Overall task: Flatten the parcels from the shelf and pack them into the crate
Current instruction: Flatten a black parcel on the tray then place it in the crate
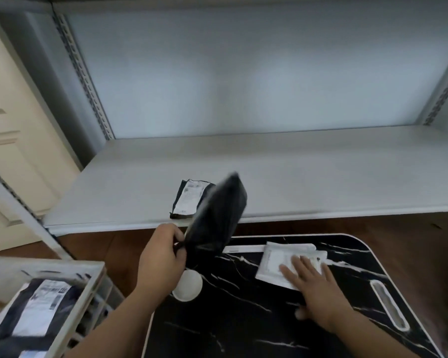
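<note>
A black plastic parcel is being pinched at its corner by the left hand above the black marble-patterned table. A flat white parcel is being pressed on that table by the flat, open-fingered right hand.

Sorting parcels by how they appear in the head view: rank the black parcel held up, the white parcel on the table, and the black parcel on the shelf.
1. Held black parcel, though it is nearest the camera.
2. White parcel, partly covered.
3. Shelf parcel, farthest away and partly hidden.

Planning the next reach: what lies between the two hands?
In the head view, the black parcel gripped by the left hand, then bare marble tabletop before the right hand.
</note>
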### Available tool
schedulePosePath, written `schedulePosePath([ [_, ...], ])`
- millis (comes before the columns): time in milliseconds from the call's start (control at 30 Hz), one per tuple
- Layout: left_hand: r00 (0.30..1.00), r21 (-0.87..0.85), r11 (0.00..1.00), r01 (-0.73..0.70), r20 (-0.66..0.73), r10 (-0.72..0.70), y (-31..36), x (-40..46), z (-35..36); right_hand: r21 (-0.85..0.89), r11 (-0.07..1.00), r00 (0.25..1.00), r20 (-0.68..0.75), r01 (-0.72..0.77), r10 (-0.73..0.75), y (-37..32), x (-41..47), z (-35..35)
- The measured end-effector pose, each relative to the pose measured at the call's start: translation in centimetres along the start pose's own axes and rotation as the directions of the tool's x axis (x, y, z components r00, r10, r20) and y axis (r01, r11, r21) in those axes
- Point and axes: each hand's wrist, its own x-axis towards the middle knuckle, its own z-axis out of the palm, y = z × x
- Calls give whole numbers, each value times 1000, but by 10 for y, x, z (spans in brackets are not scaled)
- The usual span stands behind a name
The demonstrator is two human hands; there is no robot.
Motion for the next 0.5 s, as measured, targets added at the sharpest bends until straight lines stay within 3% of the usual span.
schedulePosePath([
  [67, 976, 200, 956, -216, 50, 211, -8, -24, 6, 297, 934, 975, 156, -201, 160, 7, -16, 4],
  [100, 950, 282, 908, -311, 91, 297, -11, -38, 10, 513, 791, 943, 165, -333, 289, 2, -23, 4],
  [133, 921, 338, 857, -388, 128, 367, -14, -53, 15, 748, 530, 892, 183, -399, 413, -6, -30, -4],
  [167, 890, 362, 814, -455, 157, 428, -18, -67, 21, 887, 153, 834, 333, -435, 439, -13, -31, -10],
  [200, 859, 372, 776, -510, 179, 479, -22, -80, 28, 877, -205, 821, 479, -434, 311, -21, -30, -16],
  [233, 830, 381, 738, -557, 210, 517, -25, -94, 34, 799, -369, 818, 556, -475, 150, -28, -32, -20],
  [267, 813, 389, 715, -582, 241, 531, -29, -102, 39, 765, -374, 812, 581, -525, 50, -35, -32, -24],
  [300, 798, 389, 698, -602, 268, 540, -31, -111, 43, 781, -299, 818, 576, -549, 3, -40, -35, -24],
  [367, 774, 349, 691, -633, 318, 548, -37, -121, 48, 842, -176, 844, 529, -510, 87, -47, -40, -17],
  [433, 727, 289, 691, -662, 472, 498, -43, -132, 49, 875, -62, 859, 483, -480, 171, -51, -44, -2],
  [467, 700, 266, 698, -665, 547, 458, -46, -138, 50, 884, 79, 870, 432, -461, 237, -53, -49, 4],
  [500, 694, 258, 713, -652, 581, 425, -49, -142, 51, 860, 287, 893, 340, -422, 293, -55, -52, 10],
])
